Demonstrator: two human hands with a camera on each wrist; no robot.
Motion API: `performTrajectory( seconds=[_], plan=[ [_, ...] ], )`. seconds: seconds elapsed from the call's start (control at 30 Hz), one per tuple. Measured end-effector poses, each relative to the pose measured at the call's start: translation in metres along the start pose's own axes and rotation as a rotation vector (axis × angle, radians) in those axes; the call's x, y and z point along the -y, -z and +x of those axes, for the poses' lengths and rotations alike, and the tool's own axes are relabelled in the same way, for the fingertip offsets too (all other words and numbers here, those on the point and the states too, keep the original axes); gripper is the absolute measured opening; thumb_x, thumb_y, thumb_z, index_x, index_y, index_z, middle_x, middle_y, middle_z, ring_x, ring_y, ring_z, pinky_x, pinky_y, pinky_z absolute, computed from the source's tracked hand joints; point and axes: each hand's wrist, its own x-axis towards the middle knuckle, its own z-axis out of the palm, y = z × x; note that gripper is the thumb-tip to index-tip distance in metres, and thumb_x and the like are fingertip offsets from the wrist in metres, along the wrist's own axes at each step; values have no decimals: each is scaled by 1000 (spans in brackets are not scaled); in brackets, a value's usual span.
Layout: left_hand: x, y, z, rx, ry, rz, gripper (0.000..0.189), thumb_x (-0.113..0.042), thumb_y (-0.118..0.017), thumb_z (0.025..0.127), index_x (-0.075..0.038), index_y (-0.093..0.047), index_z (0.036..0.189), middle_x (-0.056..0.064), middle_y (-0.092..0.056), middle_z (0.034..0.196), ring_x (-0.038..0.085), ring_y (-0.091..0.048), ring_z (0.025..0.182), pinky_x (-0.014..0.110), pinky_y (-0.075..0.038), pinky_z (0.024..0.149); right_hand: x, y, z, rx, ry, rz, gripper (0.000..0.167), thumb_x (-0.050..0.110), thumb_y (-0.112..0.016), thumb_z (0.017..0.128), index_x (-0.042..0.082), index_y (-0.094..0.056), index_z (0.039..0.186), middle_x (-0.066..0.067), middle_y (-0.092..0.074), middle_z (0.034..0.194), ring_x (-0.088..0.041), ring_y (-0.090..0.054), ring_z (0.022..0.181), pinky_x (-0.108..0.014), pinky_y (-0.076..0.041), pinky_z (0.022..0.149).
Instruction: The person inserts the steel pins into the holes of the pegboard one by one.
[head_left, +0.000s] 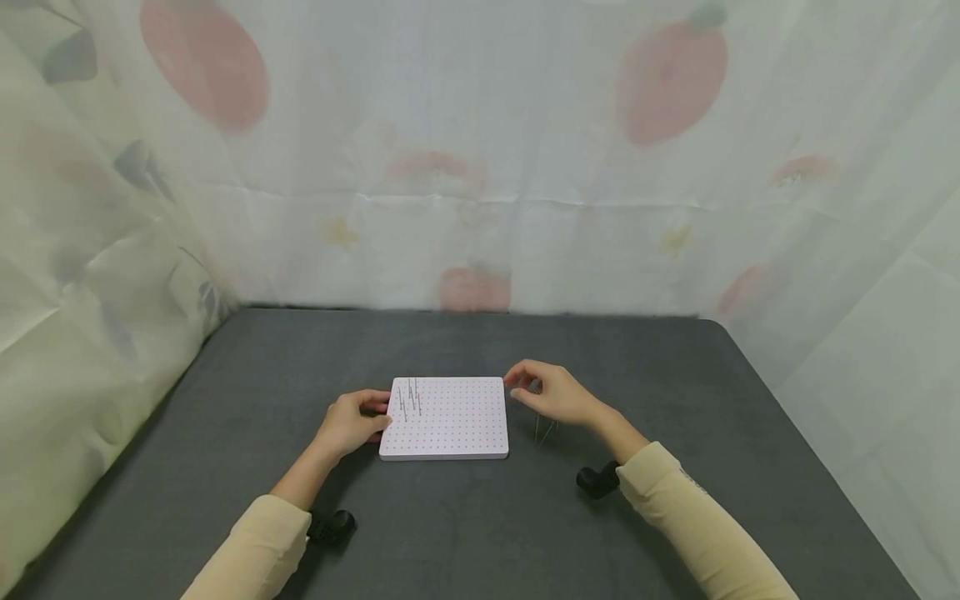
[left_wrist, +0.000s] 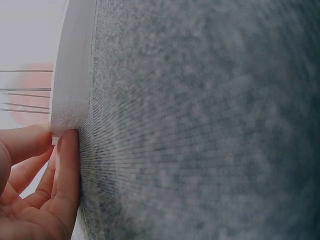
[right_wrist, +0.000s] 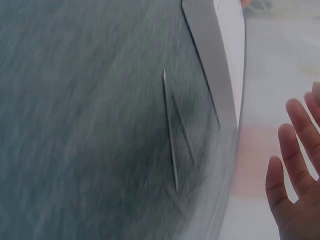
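Note:
A white board with rows of small holes lies on the dark table. Several thin metal pins stand upright in its left part. My left hand grips the board's left edge; in the left wrist view the thumb is at the upper edge and the fingers are low against the side. Just off the board's right edge, my right hand is raised over the table and holds nothing visible. Below it lie a few loose pins, and one pin shows clearly in the right wrist view.
The dark grey table reaches back to a pale curtain with fruit prints. More curtain hangs along the left and right sides. A black wrist camera sits on the left forearm and another black camera on the right.

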Motion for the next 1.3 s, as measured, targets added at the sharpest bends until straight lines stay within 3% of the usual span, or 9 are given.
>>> performTrajectory(
  seconds=[0.27,0.57,0.93,1.3],
  plan=[
    [0,0,-1,1,-1,4,43,-1,-63,82,0,-55,124,18,-58,109,16,-63,77,31,-57,62,-22,15,-15,-25,-28,9,22,19,-59,90,9,-60,110,-5,-63,104,-10,-57,88,-35,-50,76],
    [-2,0,-1,-1,1,9,43,-2,-64,82,0,-55,124,18,-59,108,16,-63,77,31,-57,62,-42,22,-28,32,-120,-5,24,21,-59,90,11,-60,112,1,-61,108,-12,-56,92,-31,-50,79],
    [-3,1,-2,-1,2,14,43,-4,-65,82,-1,-56,124,17,-60,108,16,-62,78,31,-57,63,-59,22,-37,114,-125,-42,23,19,-62,88,12,-60,110,0,-61,109,-17,-59,100,-32,-51,84],
    [-3,1,-2,-11,0,21,43,-4,-65,81,-1,-56,123,17,-60,107,16,-62,78,31,-57,63,-64,23,-36,154,-86,-120,20,16,-63,86,14,-62,106,1,-58,104,-15,-56,95,-31,-49,83]
  ],
)
